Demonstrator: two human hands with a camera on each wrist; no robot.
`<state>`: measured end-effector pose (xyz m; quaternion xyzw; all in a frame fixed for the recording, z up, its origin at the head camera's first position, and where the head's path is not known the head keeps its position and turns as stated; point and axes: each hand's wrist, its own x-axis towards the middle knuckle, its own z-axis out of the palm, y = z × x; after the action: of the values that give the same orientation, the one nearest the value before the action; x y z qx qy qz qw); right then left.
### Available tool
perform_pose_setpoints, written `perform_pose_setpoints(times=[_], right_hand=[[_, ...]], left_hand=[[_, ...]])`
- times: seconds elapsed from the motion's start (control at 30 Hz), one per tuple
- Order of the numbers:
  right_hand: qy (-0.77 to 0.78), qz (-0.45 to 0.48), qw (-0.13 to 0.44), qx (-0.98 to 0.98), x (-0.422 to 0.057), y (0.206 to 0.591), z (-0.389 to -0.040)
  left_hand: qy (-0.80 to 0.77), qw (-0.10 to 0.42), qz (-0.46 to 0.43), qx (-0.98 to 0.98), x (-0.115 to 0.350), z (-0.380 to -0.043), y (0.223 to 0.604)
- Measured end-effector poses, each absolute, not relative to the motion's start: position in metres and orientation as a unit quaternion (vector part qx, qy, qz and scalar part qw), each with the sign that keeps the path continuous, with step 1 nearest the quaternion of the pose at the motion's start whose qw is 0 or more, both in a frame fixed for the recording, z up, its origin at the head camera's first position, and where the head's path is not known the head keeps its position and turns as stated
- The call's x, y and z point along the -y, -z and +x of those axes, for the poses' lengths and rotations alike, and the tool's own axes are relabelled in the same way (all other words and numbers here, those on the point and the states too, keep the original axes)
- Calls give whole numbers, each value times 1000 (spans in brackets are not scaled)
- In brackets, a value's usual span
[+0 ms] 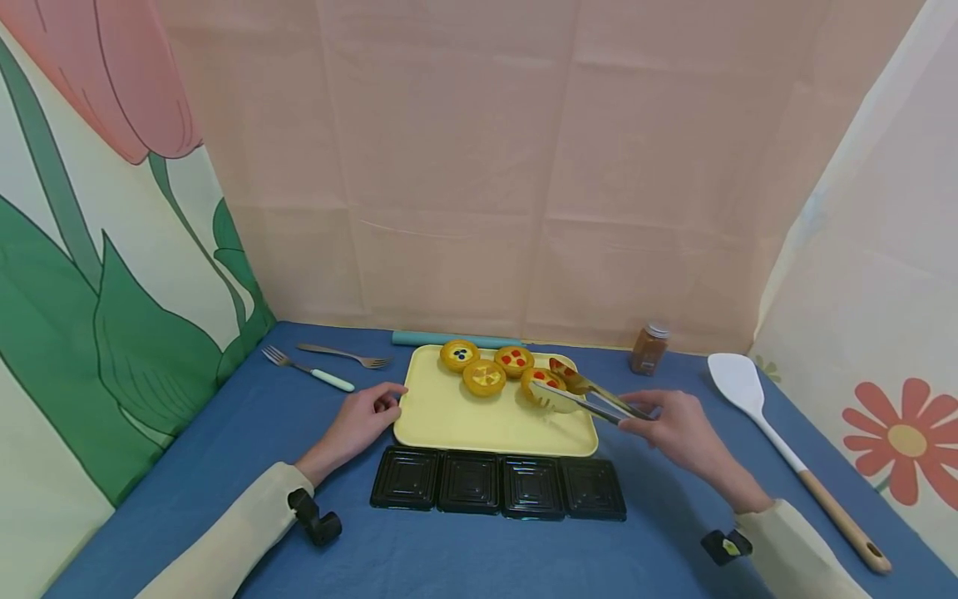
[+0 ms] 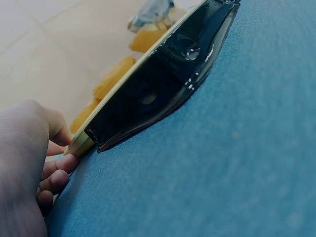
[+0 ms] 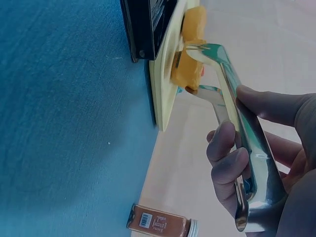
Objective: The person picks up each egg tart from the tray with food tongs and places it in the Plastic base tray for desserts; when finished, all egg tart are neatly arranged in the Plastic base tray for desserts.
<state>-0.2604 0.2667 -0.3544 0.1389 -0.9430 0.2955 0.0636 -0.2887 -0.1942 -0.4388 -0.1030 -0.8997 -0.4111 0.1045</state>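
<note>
My left hand [image 1: 361, 423] pinches the left edge of a pale yellow tray [image 1: 464, 428]; in the left wrist view its thumb lies above the rim and its fingers below. Several small tarts sit on the tray's far half. My right hand [image 1: 679, 428] grips metal tongs [image 3: 256, 163]. Their two tips straddle the rightmost tart [image 1: 540, 378], topped with red pieces; whether both tips touch it I cannot tell. Beside it are a red-dotted tart [image 1: 514, 360], a yellow-topped tart [image 1: 483, 378] and one with dark berries [image 1: 459, 354].
Black plastic containers [image 1: 469, 482] stand in a row before the tray. Two forks [image 1: 329, 378] lie at left, a teal roll [image 1: 419, 339] behind the tray. A brown-filled jar [image 1: 649, 349] and a white spatula [image 1: 737, 383] with wooden handle are at right. Fabric walls enclose the blue tabletop.
</note>
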Motion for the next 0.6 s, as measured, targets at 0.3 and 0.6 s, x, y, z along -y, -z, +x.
perform_pose_setpoints(times=[0.3, 0.6], right_hand=[[-302, 123, 73, 943, -273, 349, -244], [-308, 112, 79, 941, -282, 343, -219]], left_hand=[[413, 98, -100, 900, 194, -290, 440], [410, 100, -98, 901, 194, -290, 440]])
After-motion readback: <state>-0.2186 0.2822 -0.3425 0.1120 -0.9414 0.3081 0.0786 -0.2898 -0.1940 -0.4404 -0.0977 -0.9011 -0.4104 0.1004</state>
